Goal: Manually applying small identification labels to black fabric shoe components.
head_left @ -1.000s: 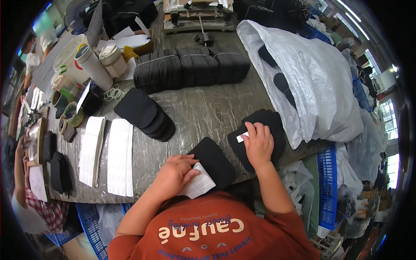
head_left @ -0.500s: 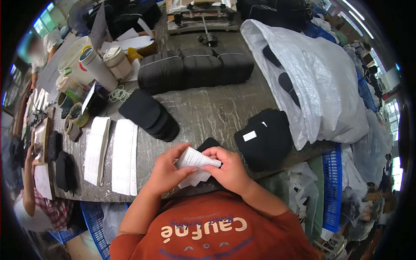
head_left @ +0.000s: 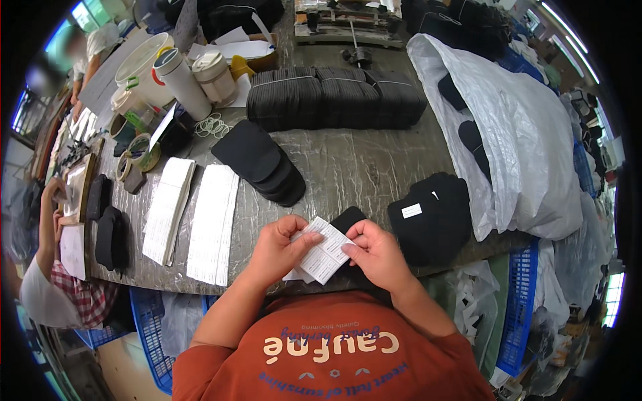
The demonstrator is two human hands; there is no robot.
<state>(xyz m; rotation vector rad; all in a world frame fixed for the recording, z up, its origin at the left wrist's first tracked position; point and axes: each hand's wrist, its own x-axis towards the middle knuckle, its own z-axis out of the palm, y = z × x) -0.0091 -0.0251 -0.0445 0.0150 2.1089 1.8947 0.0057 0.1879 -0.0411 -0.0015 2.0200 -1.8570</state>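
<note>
Paper (head_left: 326,252), a small white printed sheet, is lying slantwise between the person's two hands, above the near part of the bench (head_left: 364,164). The left hand (head_left: 281,246) is pinching its upper left side, thumb pressing on the printed face and fingers curling behind; the right hand (head_left: 376,255) is pinching the right corner between thumb and fingertips. Another white piece (head_left: 292,275) is poking out beneath, and whether it is joining the sheet I cannot tell. The paper is looking light and thin, probably creasing or tearing under a hard pull, so its opposite edges are offering the best hold, with a gentle pinch. Just behind it, a black pad (head_left: 348,216) is showing only its far end, seemingly soft and pliable. To the right, a dark stack of pads (head_left: 431,234) is resting with a white label (head_left: 412,210) on top. To the left, two columns of white printed strips (head_left: 210,227) are lying side by side. Farther off, black pads (head_left: 257,160) are fanning out in a pile; a white sack (head_left: 528,140) is gaping at the right; and beyond the pile, a long tied bundle (head_left: 334,100) is stretching across, likely weighing the most.
</note>
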